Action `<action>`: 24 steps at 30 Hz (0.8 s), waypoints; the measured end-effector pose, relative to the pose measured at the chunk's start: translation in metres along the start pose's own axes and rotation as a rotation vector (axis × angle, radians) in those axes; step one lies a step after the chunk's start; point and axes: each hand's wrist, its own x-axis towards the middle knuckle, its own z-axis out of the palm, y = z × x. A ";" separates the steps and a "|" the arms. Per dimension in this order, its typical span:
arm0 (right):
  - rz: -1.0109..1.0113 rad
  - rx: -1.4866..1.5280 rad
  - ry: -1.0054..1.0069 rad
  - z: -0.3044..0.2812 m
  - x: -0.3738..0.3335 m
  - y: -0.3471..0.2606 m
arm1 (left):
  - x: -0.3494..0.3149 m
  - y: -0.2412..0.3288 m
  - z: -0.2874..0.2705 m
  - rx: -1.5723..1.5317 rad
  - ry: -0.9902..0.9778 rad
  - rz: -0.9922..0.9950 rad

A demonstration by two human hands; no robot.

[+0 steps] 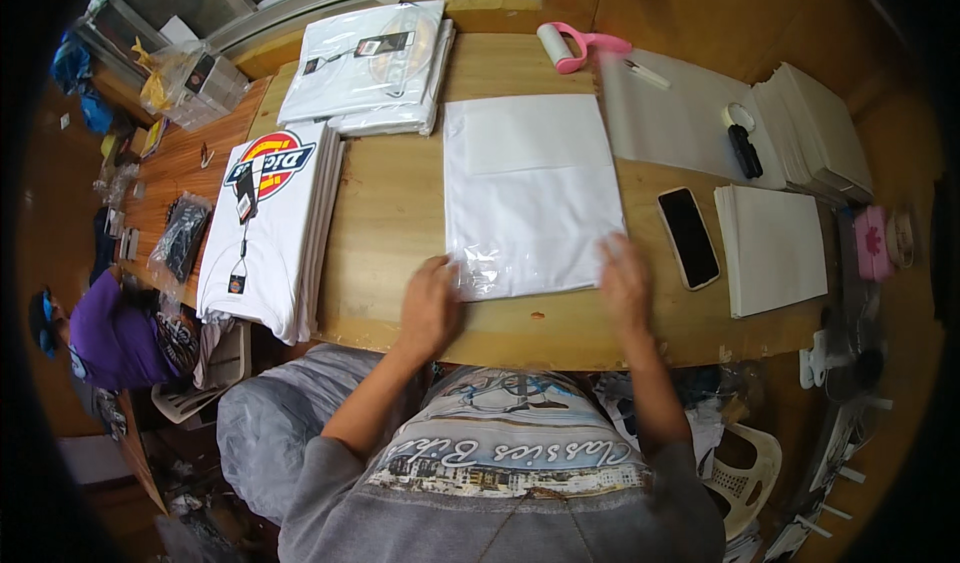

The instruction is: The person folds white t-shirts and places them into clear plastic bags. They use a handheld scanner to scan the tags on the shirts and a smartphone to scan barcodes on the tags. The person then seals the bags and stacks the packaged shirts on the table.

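Note:
A folded white shirt (535, 218) in a clear plastic bag lies flat on the wooden table in front of me. A white rectangular sheet (538, 143) shows at its far end; I cannot tell whether it is inside the bag. My left hand (432, 305) is at the near left corner of the bag, its fingers curled against the edge. At the near right edge is my right hand (626, 283), smeared by motion, so its grip on the bag is unclear.
White printed shirts with black tags (265, 233) are stacked at left; bagged shirts (365, 68) lie behind. To the right are a phone (688, 238), white sheets (772, 253) and a pink-handled lint roller (572, 48). Another person in purple (125, 328) is far left.

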 end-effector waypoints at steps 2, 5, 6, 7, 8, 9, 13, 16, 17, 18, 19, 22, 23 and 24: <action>-0.162 0.037 -0.261 -0.007 -0.002 -0.040 | 0.003 0.014 0.004 0.162 -0.193 0.030; -0.084 -0.025 -0.255 -0.010 -0.006 -0.025 | -0.003 -0.008 0.010 0.126 -0.252 0.046; -0.046 -0.044 -0.230 -0.012 -0.007 -0.017 | -0.002 -0.010 0.007 0.158 -0.293 0.077; -0.030 -0.051 -0.218 -0.013 -0.007 -0.012 | 0.001 -0.013 0.003 0.191 -0.333 0.108; -0.034 -0.034 -0.200 -0.014 -0.008 -0.009 | 0.004 -0.016 0.000 0.224 -0.374 0.137; -0.034 -0.021 -0.176 -0.015 -0.007 -0.006 | 0.009 -0.019 0.000 0.192 -0.340 0.157; -0.128 0.003 -0.038 -0.015 0.001 0.015 | 0.023 -0.035 0.009 -0.050 -0.162 0.093; -0.261 -0.033 0.089 -0.034 0.018 0.029 | 0.041 -0.030 0.004 -0.196 0.158 -0.019; -0.239 0.016 0.187 -0.048 0.024 0.028 | 0.048 -0.026 -0.005 -0.182 0.251 -0.064; -0.221 0.064 0.286 -0.070 0.035 0.022 | 0.056 -0.020 -0.016 -0.169 0.347 -0.108; -0.122 0.183 0.440 -0.088 0.041 0.022 | 0.069 -0.007 -0.037 -0.153 0.518 0.008; 0.071 0.595 0.690 -0.143 0.067 -0.019 | 0.101 0.029 -0.093 -0.050 0.764 0.170; -0.040 0.715 0.431 -0.158 0.073 -0.041 | 0.109 0.041 -0.107 0.000 0.809 0.134; -0.161 0.822 0.171 -0.165 0.078 -0.054 | 0.116 0.050 -0.120 -0.049 0.812 0.122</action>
